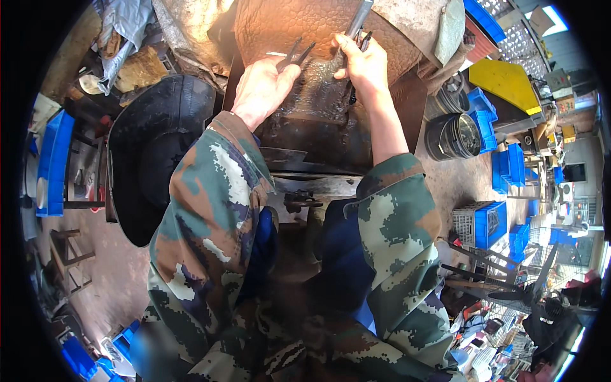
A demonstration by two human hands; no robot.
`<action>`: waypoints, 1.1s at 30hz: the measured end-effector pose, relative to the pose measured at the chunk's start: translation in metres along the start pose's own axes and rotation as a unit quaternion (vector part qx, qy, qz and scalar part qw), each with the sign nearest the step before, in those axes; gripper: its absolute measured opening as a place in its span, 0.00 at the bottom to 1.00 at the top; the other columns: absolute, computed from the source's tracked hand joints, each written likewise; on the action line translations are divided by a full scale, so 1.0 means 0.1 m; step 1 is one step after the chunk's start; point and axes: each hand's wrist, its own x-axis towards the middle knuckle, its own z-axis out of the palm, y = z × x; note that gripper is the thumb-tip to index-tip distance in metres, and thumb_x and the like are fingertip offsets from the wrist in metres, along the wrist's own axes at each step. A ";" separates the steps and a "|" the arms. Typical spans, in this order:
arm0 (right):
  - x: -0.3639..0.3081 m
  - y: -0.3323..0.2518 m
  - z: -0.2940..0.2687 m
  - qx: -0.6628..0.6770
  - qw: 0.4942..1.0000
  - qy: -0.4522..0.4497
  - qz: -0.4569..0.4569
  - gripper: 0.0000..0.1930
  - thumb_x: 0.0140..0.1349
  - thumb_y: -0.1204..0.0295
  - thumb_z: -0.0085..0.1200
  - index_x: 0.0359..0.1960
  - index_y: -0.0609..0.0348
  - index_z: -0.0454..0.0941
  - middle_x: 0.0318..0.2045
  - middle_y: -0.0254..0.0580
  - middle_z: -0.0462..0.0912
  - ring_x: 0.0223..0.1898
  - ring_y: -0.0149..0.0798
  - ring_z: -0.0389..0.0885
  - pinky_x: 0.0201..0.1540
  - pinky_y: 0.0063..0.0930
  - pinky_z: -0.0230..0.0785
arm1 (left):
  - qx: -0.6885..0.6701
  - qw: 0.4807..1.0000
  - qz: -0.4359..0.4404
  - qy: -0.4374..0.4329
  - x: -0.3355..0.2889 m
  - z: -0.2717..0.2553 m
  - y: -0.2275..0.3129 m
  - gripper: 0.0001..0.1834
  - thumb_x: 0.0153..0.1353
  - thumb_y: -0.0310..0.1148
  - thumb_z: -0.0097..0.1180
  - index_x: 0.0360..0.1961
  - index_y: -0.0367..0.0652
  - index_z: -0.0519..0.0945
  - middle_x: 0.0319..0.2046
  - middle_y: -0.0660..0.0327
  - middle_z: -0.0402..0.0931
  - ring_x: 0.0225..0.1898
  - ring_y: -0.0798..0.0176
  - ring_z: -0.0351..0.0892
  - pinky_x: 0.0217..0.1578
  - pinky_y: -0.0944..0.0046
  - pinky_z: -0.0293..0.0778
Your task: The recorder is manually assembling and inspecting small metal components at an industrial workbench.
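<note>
My left hand (266,88) is closed on a dark two-pronged tool (299,55), tweezers-like, whose tips stick up past the fingers; a thin pale stick (276,55) shows beside it. Further right, my right hand (368,67) is closed around a dark pen-shaped tool (365,42). A grey metal rod (358,20) runs upward just beyond those fingers; whether they touch it I cannot tell. Between both hands lies a wet-looking, bumpy patch (315,86) on a dark work surface (324,137). Behind it stands a brown wrinkled sheet (273,25).
A large black curved shell (159,153) stands at my left. Black buckets (453,136) and a yellow panel (503,86) are at the right. Blue bins (54,162) line the left, with a blue crate (490,224) and a fan (531,293) at the right.
</note>
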 end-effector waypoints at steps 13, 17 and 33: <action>-0.01 0.00 -0.03 0.005 1.000 -0.002 -0.002 0.13 0.63 0.66 0.62 0.38 0.67 0.79 0.32 0.39 0.84 0.16 0.30 0.79 0.19 0.24 0.74 | -0.032 0.999 0.000 -0.017 0.01 0.04 0.01 0.18 0.63 0.42 0.55 0.48 0.41 0.83 0.36 0.45 0.83 0.40 0.46 0.82 0.45 0.53 0.75; -0.01 0.00 -0.04 -0.003 1.000 -0.002 -0.007 0.13 0.63 0.66 0.62 0.38 0.67 0.79 0.32 0.39 0.84 0.16 0.30 0.79 0.20 0.24 0.74 | -0.034 0.999 -0.014 -0.030 0.03 0.05 -0.02 0.19 0.63 0.42 0.55 0.47 0.41 0.83 0.35 0.46 0.83 0.39 0.47 0.82 0.43 0.54 0.75; -0.02 -0.03 -0.06 -0.020 1.000 -0.014 0.017 0.14 0.64 0.64 0.61 0.42 0.63 0.80 0.33 0.35 0.84 0.28 0.24 0.79 0.21 0.20 0.77 | -0.097 0.993 0.029 -0.061 0.03 0.09 -0.07 0.19 0.65 0.42 0.53 0.45 0.37 0.82 0.22 0.59 0.75 0.26 0.64 0.72 0.34 0.61 0.71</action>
